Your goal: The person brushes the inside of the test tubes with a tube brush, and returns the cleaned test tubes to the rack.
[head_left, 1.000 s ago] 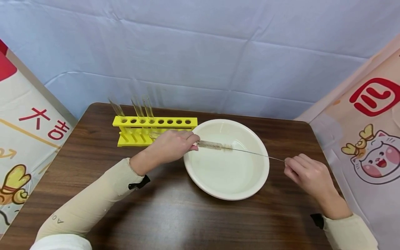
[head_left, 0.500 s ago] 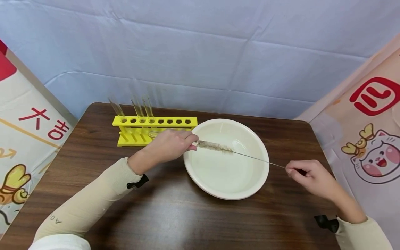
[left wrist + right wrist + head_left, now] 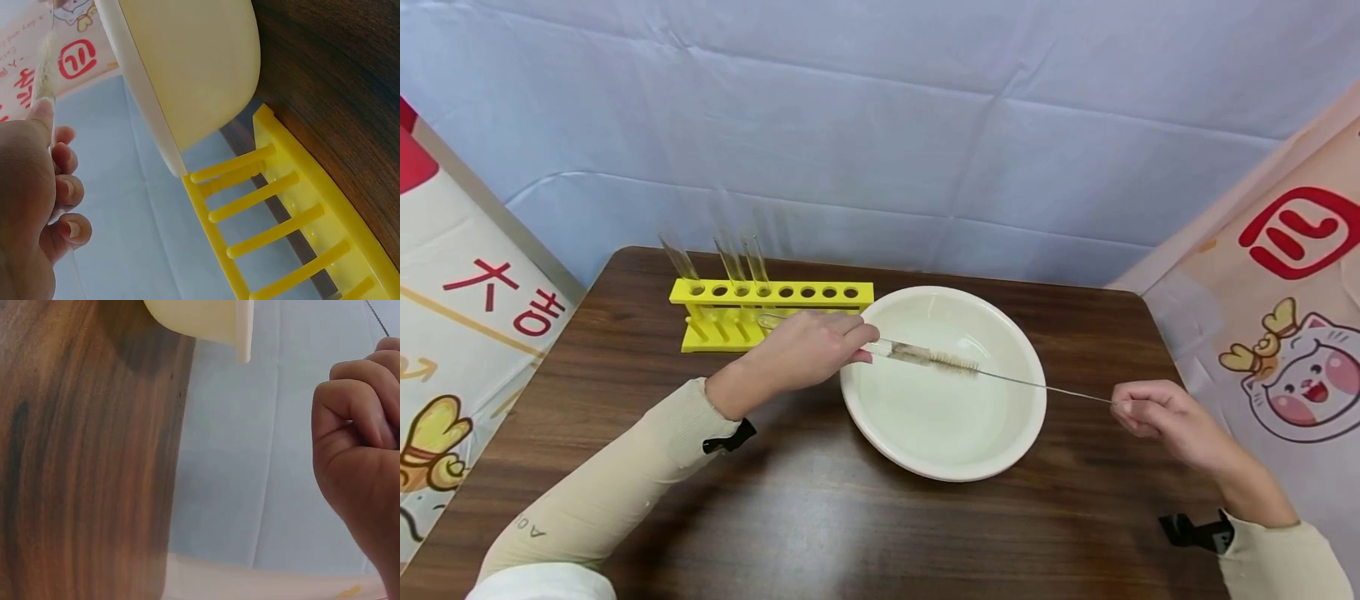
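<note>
My left hand (image 3: 808, 348) holds a clear glass test tube (image 3: 910, 352) lying almost level over the white basin (image 3: 943, 472), its mouth toward the right. A test tube brush (image 3: 955, 362) with pale bristles sits partly inside that mouth, and some bristles show outside it. Its thin twisted wire runs right, past the rim, to my right hand (image 3: 1168, 417), whose curled fingers grip the wire's end. In the left wrist view, my left hand (image 3: 37, 206) has fingers bent around the tube. The right wrist view shows my right hand (image 3: 362, 419) with the wire leading off above it.
Behind my left forearm stands a yellow test tube rack (image 3: 831, 292) with several holes and pegs. Three clear test tubes (image 3: 756, 258) lean in its left part. The basin holds water on the brown wooden table (image 3: 820, 533). Pale cloth (image 3: 850, 150) hangs behind the table.
My right hand has moved right, first dropping slightly, and drawn the brush farther out of the tube. More bristles show outside the mouth. My left hand stays nearly still.
</note>
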Demonstrator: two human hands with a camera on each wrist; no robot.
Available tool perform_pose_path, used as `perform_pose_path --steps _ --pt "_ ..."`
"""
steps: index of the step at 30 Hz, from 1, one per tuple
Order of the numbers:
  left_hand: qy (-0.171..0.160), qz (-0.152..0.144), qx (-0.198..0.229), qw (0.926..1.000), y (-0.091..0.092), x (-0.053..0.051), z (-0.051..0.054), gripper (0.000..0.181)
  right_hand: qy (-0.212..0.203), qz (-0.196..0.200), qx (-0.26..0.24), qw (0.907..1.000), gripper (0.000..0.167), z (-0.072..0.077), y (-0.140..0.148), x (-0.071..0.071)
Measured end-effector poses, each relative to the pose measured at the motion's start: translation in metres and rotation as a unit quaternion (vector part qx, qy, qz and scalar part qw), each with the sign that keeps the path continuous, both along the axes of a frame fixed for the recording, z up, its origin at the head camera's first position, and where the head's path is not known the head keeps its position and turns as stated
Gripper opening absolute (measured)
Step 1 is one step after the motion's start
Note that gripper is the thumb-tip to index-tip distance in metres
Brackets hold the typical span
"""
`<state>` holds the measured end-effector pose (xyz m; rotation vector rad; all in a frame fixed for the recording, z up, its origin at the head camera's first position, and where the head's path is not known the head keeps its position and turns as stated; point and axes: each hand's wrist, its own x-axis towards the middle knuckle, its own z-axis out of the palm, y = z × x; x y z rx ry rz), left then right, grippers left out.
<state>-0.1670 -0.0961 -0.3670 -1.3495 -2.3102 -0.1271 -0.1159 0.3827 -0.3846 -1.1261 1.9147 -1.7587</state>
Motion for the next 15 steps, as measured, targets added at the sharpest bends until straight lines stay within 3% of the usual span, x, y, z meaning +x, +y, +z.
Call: perform_pose_path --steps 6,10,13,15 --pt "0.000 0.001 0.001 1.0000 0.0000 -0.0003 -0.0005 0.023 -0.049 0.053 -0.021 0.9971 0.043 -0.0041 0.0039 -0.0041" --pt "-0.004 0.003 -0.004 1.0000 0.0002 -0.0004 -0.0001 0.023 -0.059 0.058 -0.018 0.9964 0.042 -0.0038 0.0050 -0.0036" --pt "-0.009 0.008 -0.010 0.9999 -0.0010 -0.0005 -0.0003 0.023 -0.014 -0.001 0.025 0.9996 0.042 -0.0027 0.0044 0.0000" --pt "-0.011 0.011 -0.012 0.9998 -0.0027 -0.0009 -0.0004 0.024 0.047 -0.066 0.077 0.9938 0.043 -0.0032 0.0033 0.0031"
